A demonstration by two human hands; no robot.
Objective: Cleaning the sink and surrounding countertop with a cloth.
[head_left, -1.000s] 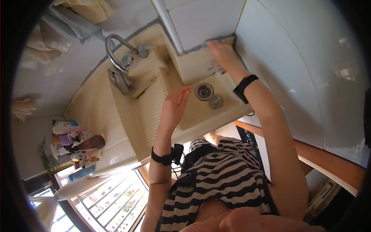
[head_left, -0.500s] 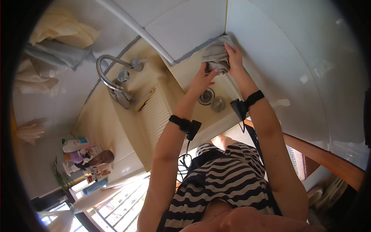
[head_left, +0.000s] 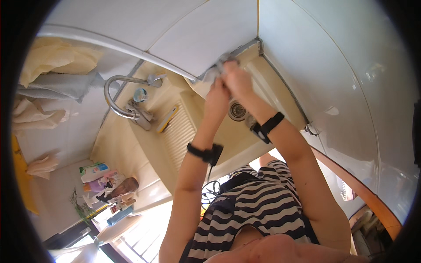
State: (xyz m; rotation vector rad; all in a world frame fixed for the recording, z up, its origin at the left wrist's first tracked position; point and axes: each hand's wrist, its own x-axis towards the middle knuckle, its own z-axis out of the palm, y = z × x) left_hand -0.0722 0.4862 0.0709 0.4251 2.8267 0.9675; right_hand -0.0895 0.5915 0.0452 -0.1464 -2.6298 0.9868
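Both hands are together over the far part of the beige sink basin (head_left: 263,74), near the wall. My right hand (head_left: 237,79) is closed around a crumpled grey cloth (head_left: 227,58), part of which sticks out past its fingers, smeared by motion. Pressed against it, my left hand (head_left: 217,94) is closed on the near, left side of the same cloth; its fingertips are partly hidden. Below the hands lies the round metal drain (head_left: 237,111). A clear, roundish object (head_left: 250,120) beside it is partly covered by my right forearm.
Left of the basin is a ribbed washboard slope (head_left: 178,131) with a yellow-handled brush (head_left: 168,119). A curved metal faucet (head_left: 107,94) has a grey rag (head_left: 141,115) beneath its spout. Bottles (head_left: 94,172) crowd the left ledge. A white pipe (head_left: 109,44) runs along the wall.
Both hands have moved left with the cloth, away from the right-hand wall, and have come together. The cloth is now bunched in them. The view has shifted slightly.
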